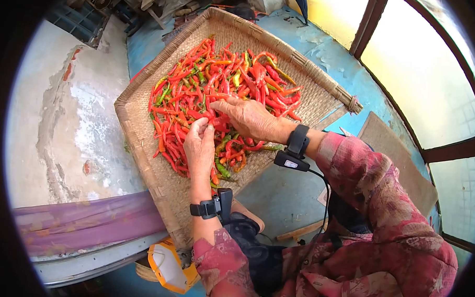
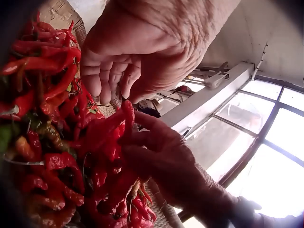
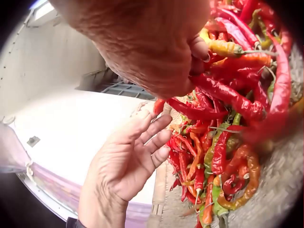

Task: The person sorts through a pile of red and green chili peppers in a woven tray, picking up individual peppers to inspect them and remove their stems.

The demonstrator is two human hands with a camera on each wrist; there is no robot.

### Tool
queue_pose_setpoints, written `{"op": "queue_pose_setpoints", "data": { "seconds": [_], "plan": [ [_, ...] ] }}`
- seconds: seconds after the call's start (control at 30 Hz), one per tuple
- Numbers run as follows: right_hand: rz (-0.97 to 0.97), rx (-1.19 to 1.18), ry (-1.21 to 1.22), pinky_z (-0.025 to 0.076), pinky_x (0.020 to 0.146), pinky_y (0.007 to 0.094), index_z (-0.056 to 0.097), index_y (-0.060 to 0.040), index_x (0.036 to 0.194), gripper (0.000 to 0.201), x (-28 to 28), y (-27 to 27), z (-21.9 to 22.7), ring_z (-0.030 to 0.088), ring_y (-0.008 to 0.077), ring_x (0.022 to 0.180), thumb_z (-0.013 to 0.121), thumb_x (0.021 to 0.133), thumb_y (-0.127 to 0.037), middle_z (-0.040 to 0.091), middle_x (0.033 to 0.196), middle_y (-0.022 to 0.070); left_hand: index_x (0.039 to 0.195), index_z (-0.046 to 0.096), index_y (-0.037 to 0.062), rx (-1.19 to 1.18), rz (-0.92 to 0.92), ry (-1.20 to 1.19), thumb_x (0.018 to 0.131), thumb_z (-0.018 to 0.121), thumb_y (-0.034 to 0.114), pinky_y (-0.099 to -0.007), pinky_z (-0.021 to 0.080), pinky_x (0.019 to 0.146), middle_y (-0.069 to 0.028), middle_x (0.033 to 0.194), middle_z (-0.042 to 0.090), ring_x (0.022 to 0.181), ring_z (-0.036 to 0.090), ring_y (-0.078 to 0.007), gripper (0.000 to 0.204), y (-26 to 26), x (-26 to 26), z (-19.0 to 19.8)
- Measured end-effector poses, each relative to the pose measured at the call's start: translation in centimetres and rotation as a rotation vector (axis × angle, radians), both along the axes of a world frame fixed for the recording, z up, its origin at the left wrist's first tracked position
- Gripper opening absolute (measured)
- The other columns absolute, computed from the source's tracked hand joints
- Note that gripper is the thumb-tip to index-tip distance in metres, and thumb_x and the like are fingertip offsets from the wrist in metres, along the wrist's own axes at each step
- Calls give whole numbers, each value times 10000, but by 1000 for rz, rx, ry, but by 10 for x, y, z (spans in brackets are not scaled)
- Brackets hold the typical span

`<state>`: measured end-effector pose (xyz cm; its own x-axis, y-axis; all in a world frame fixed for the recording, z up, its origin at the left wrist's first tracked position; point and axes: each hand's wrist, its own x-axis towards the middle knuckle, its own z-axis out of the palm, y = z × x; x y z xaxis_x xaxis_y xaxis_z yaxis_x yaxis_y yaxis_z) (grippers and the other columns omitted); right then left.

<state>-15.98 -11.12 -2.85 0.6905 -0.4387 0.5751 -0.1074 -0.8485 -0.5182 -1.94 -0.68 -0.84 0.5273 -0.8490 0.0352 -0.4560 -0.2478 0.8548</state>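
A heap of chili peppers (image 1: 181,102), mostly red with some green and orange, lies in a woven basket tray (image 1: 158,182). Over the heap my left hand (image 1: 200,147) and right hand (image 1: 251,117) meet around one red chili pepper (image 2: 128,114). In the left wrist view, my left thumb and fingertips pinch at its stem end. My right hand grips its body from the other side, with more red chilies close under the fingers. In the right wrist view, the red end of the chili shows at the left fingertips, and the right fingers are largely hidden behind the hand.
The tray's raised rim (image 1: 135,82) runs along its left and far sides. A worn wall (image 1: 87,117) and a purple cloth (image 1: 88,222) are at the left. Windows (image 1: 428,66) line the right. A yellow-framed lamp-like object (image 1: 173,266) sits below the tray.
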Motion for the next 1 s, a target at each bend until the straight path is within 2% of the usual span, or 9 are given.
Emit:
{"op": "queue_pose_setpoints", "data": {
  "seconds": [0.13, 0.2, 0.27, 0.33, 0.47, 0.6, 0.63, 0.83, 1.0],
  "plan": [
    [-121, 113, -19, 503, 646, 432, 454, -42, 1196, 506, -12, -12, 24, 595, 362, 777, 551, 703, 14, 579, 905, 210, 1129, 540, -16, -15, 6, 121, 862, 566, 164, -300, 484, 749, -129, 978, 618, 837, 593, -168, 323, -4, -13, 3],
    [-112, 128, -255, 498, 667, 419, 454, -29, 1192, 504, -11, -18, 30, 595, 353, 781, 563, 701, 6, 585, 883, 202, 1133, 537, -17, 7, -109, 260, 857, 573, 161, -291, 485, 736, -135, 984, 608, 834, 588, -159, 330, -7, -25, 10],
    [-118, 269, -207, 498, 678, 389, 513, -1, 1121, 430, -8, -15, 34, 611, 325, 773, 600, 701, -22, 603, 845, 193, 1111, 552, -16, -18, -154, 271, 860, 579, 174, -269, 476, 714, -112, 940, 617, 801, 578, -135, 316, -9, -34, 10],
    [-58, 372, -251, 494, 653, 322, 558, -20, 1112, 368, -1, -13, 33, 598, 182, 708, 642, 755, -49, 602, 763, 98, 1051, 577, -14, -47, -265, 151, 866, 589, 216, -255, 453, 644, -64, 853, 615, 721, 548, -113, 296, -13, -37, 9],
    [-3, 697, -260, 490, 664, 309, 590, -14, 1070, 290, 2, -21, 33, 591, 170, 712, 615, 821, -159, 608, 772, 85, 967, 592, 3, -68, -133, 285, 905, 529, 208, -214, 384, 534, -13, 779, 595, 592, 454, -56, 223, -9, -28, 19],
    [-192, 229, 272, 494, 682, 385, 621, -19, 941, 240, -1, -33, 8, 612, 307, 747, 608, 795, -209, 619, 815, 159, 1021, 557, 28, -333, 26, 593, 912, 536, 230, -170, 402, 529, -25, 806, 602, 602, 491, -46, 231, 0, 3, 25],
    [-160, 165, 222, 494, 656, 416, 587, -15, 922, 214, 1, -30, 0, 597, 363, 773, 598, 760, -155, 599, 836, 194, 1026, 553, 30, -363, 68, 572, 920, 520, 241, -172, 394, 523, -18, 797, 596, 601, 480, -44, 239, 4, 12, 26],
    [-448, 15, 294, 484, 573, 461, 497, -12, 874, 203, 7, -29, -11, 596, 369, 699, 573, 723, -124, 579, 775, 200, 1118, 514, 8, -316, 445, 312, 901, 513, 193, -199, 404, 540, -11, 855, 536, 667, 474, -59, 286, 27, 54, 17],
    [-391, 84, 442, 478, 575, 458, 524, -6, 797, 180, 10, -29, -20, 599, 374, 690, 589, 726, -158, 580, 670, 196, 1175, 502, 13, -276, 344, 206, 883, 551, 178, -213, 431, 583, -29, 917, 570, 724, 527, -75, 340, 22, 51, 12]
  ]
}}
